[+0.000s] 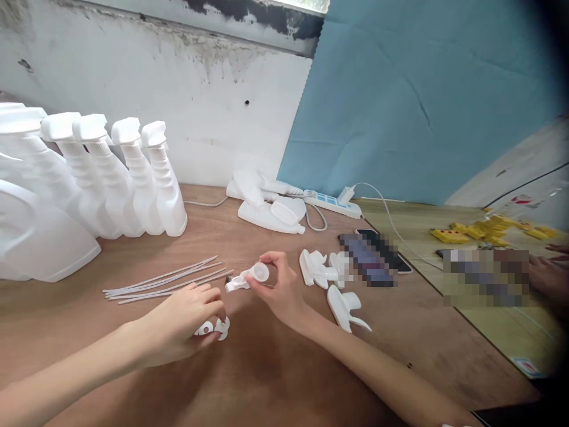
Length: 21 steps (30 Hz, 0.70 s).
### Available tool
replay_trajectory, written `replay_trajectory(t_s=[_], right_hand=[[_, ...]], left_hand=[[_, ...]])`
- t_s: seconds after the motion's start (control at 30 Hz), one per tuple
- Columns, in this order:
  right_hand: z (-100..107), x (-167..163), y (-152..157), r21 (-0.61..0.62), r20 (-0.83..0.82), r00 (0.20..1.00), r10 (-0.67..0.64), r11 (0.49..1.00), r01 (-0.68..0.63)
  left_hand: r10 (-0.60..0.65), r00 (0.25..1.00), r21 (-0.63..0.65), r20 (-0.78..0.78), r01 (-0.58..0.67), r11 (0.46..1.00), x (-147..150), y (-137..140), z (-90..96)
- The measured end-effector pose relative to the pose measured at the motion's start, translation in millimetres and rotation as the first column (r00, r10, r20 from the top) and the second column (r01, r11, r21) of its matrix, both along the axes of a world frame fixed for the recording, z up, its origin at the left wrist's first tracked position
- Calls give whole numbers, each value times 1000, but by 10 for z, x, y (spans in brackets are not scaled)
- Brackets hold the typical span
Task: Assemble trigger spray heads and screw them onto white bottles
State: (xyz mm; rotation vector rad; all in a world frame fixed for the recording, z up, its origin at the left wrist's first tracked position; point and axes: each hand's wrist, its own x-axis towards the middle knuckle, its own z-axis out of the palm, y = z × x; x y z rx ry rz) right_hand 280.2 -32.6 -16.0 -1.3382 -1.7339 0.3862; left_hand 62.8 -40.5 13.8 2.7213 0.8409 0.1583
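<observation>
My right hand [283, 293] pinches a white plastic sprayer head [242, 280] between thumb and index finger; its round collar [259, 272] faces me. To the left, my left hand [189, 317] reaches down to the table, with fingers curled and the thumb underneath. Small white ring washers [222, 328] lie at its fingertips, and it seems to pinch one, though the fingers partly hide this. Several thin white dip tubes [166, 284] lie in a loose bundle behind the left hand. Right of my right hand are more white trigger sprayer heads [349, 308], lying on their sides.
White spray bottles with sprayer heads [164, 190] stand in a row at the left. White bottles [271, 207] lie by the wall, near a power strip [333, 203]. Phones [402, 261] rest at the right. Yellow parts [484, 228] and another person's hand [549, 276] are farther right.
</observation>
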Motion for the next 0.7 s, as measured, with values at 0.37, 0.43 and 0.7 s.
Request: replay_trajectory(t_s=[0.37, 0.43, 0.7], right_hand=[[-351, -34, -3, 114, 194, 968, 162, 976, -186], [-369, -53, 22, 156, 193, 962, 195, 962, -226], [-420, -100, 107, 136, 192, 950, 248, 952, -276]], left_hand=[[41, 996, -120, 75, -32, 992, 95, 148, -365], [45, 991, -109, 129, -31, 994, 80, 157, -404], [-81, 983, 227, 166, 42, 973, 77, 169, -528]])
